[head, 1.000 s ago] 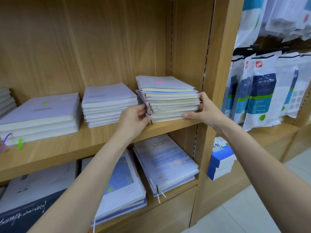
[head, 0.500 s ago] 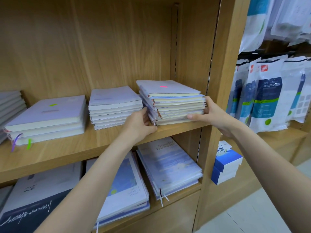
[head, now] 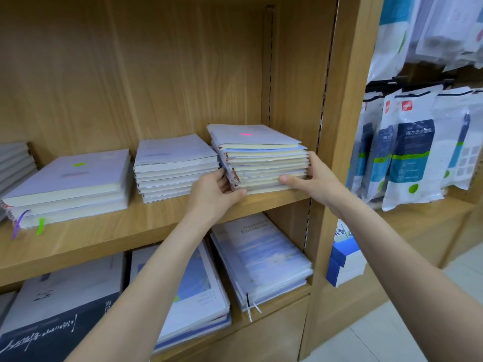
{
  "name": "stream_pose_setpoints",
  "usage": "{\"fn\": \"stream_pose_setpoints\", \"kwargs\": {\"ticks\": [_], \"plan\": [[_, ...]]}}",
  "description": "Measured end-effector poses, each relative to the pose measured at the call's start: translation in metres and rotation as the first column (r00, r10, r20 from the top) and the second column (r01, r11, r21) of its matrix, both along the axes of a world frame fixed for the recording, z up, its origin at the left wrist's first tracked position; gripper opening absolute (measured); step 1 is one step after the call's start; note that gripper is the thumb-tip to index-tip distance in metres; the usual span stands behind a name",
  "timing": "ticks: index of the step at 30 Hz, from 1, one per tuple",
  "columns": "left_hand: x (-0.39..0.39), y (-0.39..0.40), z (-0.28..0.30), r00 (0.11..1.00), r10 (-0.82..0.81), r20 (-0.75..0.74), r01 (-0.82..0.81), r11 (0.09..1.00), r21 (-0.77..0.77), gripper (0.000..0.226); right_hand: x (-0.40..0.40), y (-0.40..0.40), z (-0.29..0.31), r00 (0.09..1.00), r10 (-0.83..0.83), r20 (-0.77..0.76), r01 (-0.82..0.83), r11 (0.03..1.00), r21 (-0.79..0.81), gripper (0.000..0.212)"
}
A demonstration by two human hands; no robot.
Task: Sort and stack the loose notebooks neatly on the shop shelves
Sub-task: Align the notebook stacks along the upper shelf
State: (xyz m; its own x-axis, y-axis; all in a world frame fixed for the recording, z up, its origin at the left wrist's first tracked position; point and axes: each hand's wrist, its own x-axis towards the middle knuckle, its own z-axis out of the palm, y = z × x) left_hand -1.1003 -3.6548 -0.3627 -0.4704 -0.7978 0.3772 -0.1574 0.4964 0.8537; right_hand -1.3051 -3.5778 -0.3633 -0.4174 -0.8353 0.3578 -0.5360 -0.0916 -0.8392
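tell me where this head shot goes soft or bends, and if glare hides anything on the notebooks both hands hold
Head view: hanging packets at right are softest; shelf upright bows from wide-angle distortion; light is even, no glare on the notebook stack held between left hand and right hand, its edges fairly sharp.

White packets (head: 415, 150) hanging from rail (head: 407, 81) at right; blue-and-white boxes (head: 345, 259) sitting stacked below, above pale floor tiles (head: 379, 335).

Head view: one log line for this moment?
step: squaring right stack | left hand: grips its left edge | right hand: grips its right edge | place: upper shelf
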Motion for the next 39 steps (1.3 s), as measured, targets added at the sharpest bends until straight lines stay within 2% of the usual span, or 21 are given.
{"fn": "stream_pose_setpoints", "kwargs": {"ticks": [3, 7, 14, 17, 20, 24, 28, 33, 39], "plan": [[0.0, -0.003, 0.002, 0.999, 0.009, 0.045, -0.009, 1.0, -0.008, 0.047, -0.002, 0.001, 0.002, 1.0, 0.011, 0.009, -0.011, 1.0, 0.007, 0.061], [0.0, -0.007, 0.005, 0.999, 0.0, 0.032, -0.002, 0.998, 0.066, 0.049, -0.003, 0.001, 0.001, 1.0, -0.015, 0.0, 0.015, 1.0, 0.024, 0.061], [-0.005, -0.006, 0.005, 0.997, 0.07, 0.019, -0.071, 0.996, 0.06, 0.041, 0.0, 0.003, 0.0, 0.995, -0.067, -0.072, 0.069, 0.997, 0.034, 0.062], [-0.004, -0.007, 0.007, 0.994, 0.087, 0.068, -0.087, 0.996, 0.01, 0.038, 0.001, 0.006, 0.002, 0.995, -0.049, -0.082, 0.052, 0.998, 0.034, 0.059], [-0.002, -0.006, 0.009, 0.982, 0.025, 0.185, -0.015, 0.998, -0.053, 0.039, -0.005, 0.01, 0.005, 0.999, 0.029, -0.042, -0.025, 0.996, 0.081, 0.06], [-0.001, -0.009, 0.012, 0.97, -0.028, 0.242, 0.035, 0.999, -0.021, 0.05, -0.007, 0.013, 0.009, 0.997, 0.08, 0.006, -0.08, 0.989, 0.123, 0.072], [-0.005, -0.008, 0.007, 0.976, -0.008, 0.216, 0.014, 1.0, -0.027, 0.046, -0.012, 0.013, 0.013, 0.99, 0.111, 0.09, -0.123, 0.982, 0.146, 0.056], [-0.012, -0.007, 0.01, 0.961, 0.161, 0.224, -0.135, 0.983, -0.127, 0.03, -0.014, 0.006, 0.013, 0.998, 0.051, 0.025, -0.054, 0.988, 0.142, 0.043], [-0.014, -0.008, 0.005, 0.958, 0.211, 0.193, -0.187, 0.973, -0.136, 0.031, -0.012, -0.003, 0.013, 0.989, -0.059, -0.138, 0.082, 0.982, 0.171, 0.047]]}}
